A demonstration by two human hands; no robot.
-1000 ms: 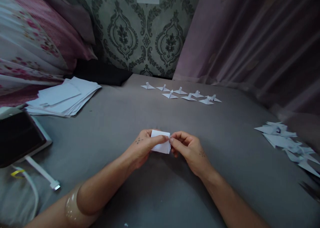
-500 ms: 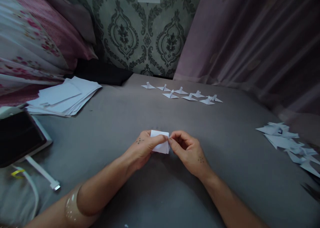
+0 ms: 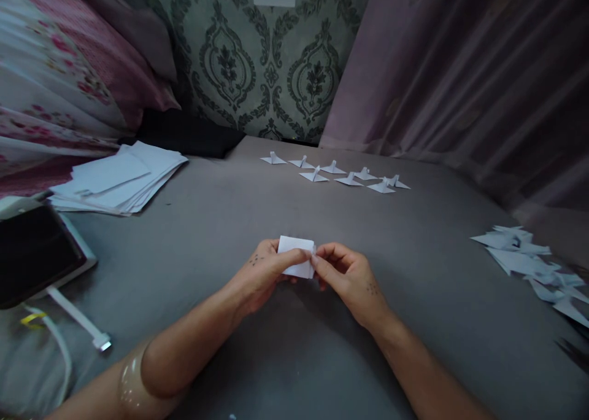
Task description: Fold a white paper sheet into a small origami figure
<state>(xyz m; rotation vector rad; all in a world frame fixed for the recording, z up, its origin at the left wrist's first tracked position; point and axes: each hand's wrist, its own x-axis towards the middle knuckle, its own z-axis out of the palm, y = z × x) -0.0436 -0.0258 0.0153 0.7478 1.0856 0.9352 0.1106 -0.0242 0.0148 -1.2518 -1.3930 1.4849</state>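
A small folded white paper [image 3: 294, 266] is held up over the grey surface, in the middle of the view. My left hand [image 3: 267, 272] grips it from the left, thumb laid across its front and fingers behind. At the paper's right edge, my right hand [image 3: 350, 279] pinches with thumb and forefinger; the fingertips partly hide that edge. Several folded paper cranes [image 3: 315, 174] stand in loose rows farther back on the same surface.
More white folded papers [image 3: 529, 260] lie heaped at the right. To the left are a stack of white sheets [image 3: 119, 180], a dark-screened device [image 3: 37, 248] and a white cable [image 3: 78, 315]. Behind hang a patterned wall covering [image 3: 271, 64] and a pink curtain [image 3: 414, 70].
The folded paper has shifted slightly up and to the right and is tilted a little. My right hand has moved slightly with it, still pinching its right edge.
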